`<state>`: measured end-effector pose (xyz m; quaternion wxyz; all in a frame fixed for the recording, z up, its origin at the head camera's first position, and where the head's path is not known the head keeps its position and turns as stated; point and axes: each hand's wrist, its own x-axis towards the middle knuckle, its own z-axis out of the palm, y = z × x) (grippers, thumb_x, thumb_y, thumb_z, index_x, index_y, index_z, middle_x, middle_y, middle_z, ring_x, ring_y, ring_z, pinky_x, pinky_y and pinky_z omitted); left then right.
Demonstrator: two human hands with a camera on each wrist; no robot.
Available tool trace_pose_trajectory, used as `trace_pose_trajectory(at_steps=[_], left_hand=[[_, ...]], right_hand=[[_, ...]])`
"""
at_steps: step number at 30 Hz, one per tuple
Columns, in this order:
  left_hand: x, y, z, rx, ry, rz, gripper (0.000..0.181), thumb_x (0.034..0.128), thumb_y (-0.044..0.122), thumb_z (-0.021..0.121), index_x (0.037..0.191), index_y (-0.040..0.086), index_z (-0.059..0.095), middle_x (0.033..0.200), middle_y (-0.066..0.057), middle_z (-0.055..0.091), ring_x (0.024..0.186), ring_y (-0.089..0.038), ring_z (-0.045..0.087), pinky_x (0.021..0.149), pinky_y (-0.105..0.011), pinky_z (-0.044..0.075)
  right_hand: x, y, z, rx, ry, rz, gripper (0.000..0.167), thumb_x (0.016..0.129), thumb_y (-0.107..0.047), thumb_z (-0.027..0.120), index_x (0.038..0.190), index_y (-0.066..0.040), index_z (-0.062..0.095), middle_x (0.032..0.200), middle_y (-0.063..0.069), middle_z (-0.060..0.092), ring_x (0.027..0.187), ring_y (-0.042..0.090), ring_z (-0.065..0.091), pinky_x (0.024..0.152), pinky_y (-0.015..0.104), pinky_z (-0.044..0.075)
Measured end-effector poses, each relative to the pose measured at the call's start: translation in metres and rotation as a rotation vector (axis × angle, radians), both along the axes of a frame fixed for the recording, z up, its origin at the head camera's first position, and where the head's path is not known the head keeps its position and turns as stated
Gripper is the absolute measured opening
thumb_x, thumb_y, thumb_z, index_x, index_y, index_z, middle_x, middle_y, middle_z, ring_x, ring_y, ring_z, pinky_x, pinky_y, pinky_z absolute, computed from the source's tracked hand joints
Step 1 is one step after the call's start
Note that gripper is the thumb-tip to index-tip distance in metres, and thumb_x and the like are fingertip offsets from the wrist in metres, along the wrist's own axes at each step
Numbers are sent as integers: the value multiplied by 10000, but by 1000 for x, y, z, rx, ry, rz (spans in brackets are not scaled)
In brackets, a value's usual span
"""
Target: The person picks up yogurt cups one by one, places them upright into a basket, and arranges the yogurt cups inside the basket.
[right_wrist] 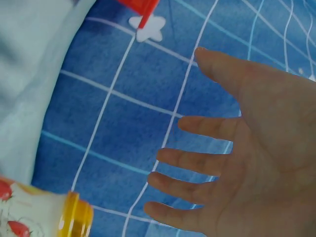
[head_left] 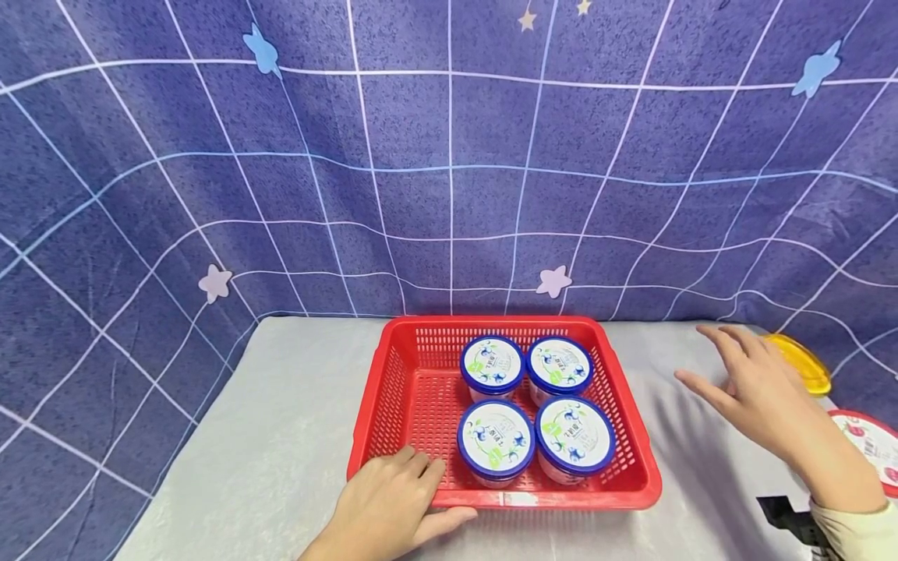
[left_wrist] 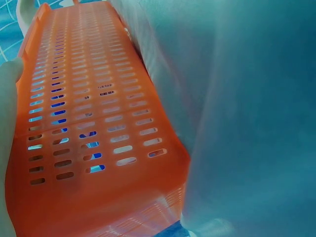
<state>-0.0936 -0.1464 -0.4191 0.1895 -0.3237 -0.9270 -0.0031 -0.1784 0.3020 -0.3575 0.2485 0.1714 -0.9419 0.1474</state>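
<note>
A red plastic basket with slotted walls stands on the table. Several round tubs with blue-rimmed white lids and blueberry pictures fill its right part, standing upright in two rows. My left hand grips the basket's near rim toward the left corner, fingers over the edge and thumb outside. In the left wrist view, the basket's slotted wall fills the left half, with blue lids glimpsed through the slots. Right of the basket, my right hand hovers with fingers spread and holds nothing; its palm shows in the right wrist view.
Beyond the right hand stands a container with a yellow lid; strawberries show on its side. A red-rimmed tub sits at the right edge. Behind the grey-covered table hangs a blue checked curtain.
</note>
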Motion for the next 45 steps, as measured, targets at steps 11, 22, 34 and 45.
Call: trace_pose_trajectory(at_steps=[11,22,34,45], left_hand=[[0,0,0,-8,-24,8,685,908,758,420,870,139,711,690,16,616,582,-114,534,492,-233,396],[0,1,0,0,7,-3,692,920,760,381,850,146,694,685,20,603,587,-121,536,484,-240,378],[1,0,0,-11,-10,12,708,917,768,367,861,146,701,682,21,602,583,-117,529,485,-235,373],[1,0,1,-8,-15,4,693,919,756,392,872,141,707,684,20,597,590,-119,533,486,-238,379]], right_hand=[[-21,31,-8,70,-79,-86,688,882,-412,726,1330,44,473,1220,354,502,1108,608,421,889,688,312],[-25,50,-14,90,-218,-198,675,947,-486,619,1372,-6,407,1293,365,388,1135,680,292,759,761,281],[-30,61,-18,93,-231,-235,685,941,-508,616,1351,-1,408,1296,381,352,1150,685,263,759,773,276],[-38,76,-21,115,-371,-290,769,949,-575,561,1408,-6,323,1294,424,273,1117,726,253,777,785,265]])
